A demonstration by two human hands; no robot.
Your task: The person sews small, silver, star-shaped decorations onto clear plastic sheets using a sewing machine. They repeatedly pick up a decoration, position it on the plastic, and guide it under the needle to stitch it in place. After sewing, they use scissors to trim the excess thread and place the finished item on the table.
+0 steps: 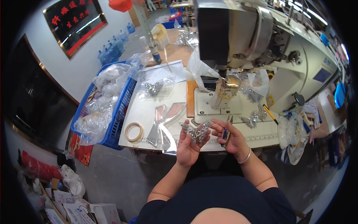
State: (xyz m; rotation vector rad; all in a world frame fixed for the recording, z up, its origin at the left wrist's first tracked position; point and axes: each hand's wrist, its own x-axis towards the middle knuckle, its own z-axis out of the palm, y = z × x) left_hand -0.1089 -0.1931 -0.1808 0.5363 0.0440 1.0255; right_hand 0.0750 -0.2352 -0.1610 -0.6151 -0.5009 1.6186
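Note:
Just in front of the table's front edge, my left hand is palm up and cradles a silvery, glittering beaded piece, its fingers curled about it. Close by on the right, my right hand grips a small blue-handled hand tool with slim pointed metal tips; it looks like snips or pliers, though the fingers cover part of it. Fingertips of the right hand reach the right edge of the beaded piece. Clear plastic template pieces lie on the white tabletop beyond my left hand.
An industrial sewing machine stands ahead and to the right. More silvery pieces lie beside its bed. A tape roll sits near the table's left corner, with a blue basket of plastic bags beyond. Papers lie at the back.

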